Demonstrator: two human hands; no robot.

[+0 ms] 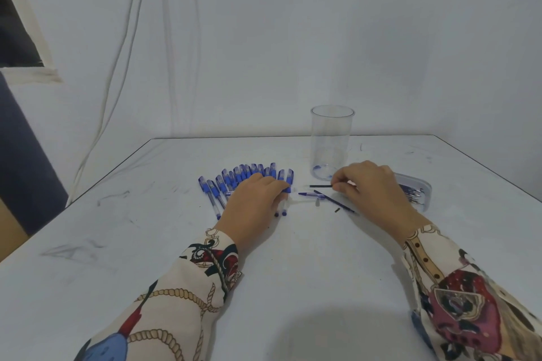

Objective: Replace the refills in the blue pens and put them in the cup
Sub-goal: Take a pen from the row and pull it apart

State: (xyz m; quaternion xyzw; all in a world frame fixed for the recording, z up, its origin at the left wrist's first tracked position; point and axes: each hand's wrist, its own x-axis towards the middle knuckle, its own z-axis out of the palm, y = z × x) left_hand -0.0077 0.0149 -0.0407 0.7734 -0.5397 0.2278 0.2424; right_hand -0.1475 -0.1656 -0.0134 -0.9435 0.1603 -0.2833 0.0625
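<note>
My right hand (pixel 366 184) pinches a refill (pixel 320 186); left hand (pixel 252 202) curls over pens (pixel 243 176) (fingertips hidden, so can't tell if gripping).

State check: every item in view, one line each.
cup: upright, no pens inside
blue pens: capped, lying in a row on the table
left hand: resting on the pens, fingers curled round one
right hand: pinching a dark refill
tray: holds more refills
loose refill: lying on the table
</note>
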